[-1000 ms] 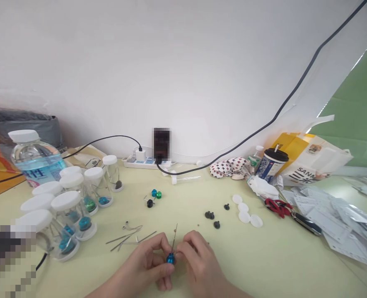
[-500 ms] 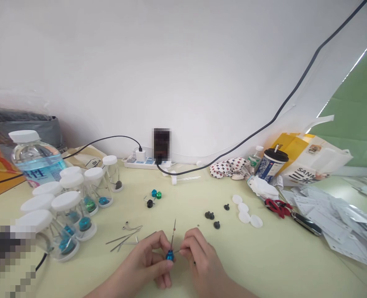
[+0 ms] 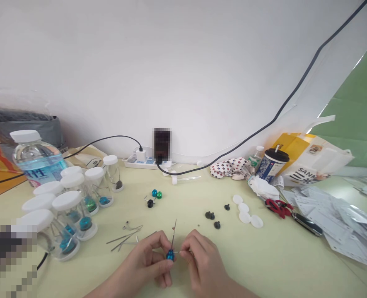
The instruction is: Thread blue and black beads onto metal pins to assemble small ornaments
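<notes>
My left hand point(image 3: 148, 260) pinches a small blue metallic knob point(image 3: 170, 255) between its fingers and thumb. A thin metal rod point(image 3: 173, 234) rises from the knob. My right hand point(image 3: 202, 260) is just to the right of the knob, and a fine metal pin point(image 3: 177, 252) runs from its fingertips toward the knob's top. Several thin metal wires and pins point(image 3: 124, 240) lie on the table left of my left hand. Small black knobs point(image 3: 210, 215) lie to the upper right of my right hand.
Capped glass jars holding blue or green knobs point(image 3: 70, 211) stand at left beside a water bottle point(image 3: 37, 163). Blue and green beads point(image 3: 154, 193) lie at the back. White lids point(image 3: 245, 217), red-handled scissors point(image 3: 278, 208) and papers point(image 3: 339, 223) lie at right.
My right hand has drawn slightly right of the rod, and the fine pin now shows between it and the knob. The left hand and knob have barely moved.
</notes>
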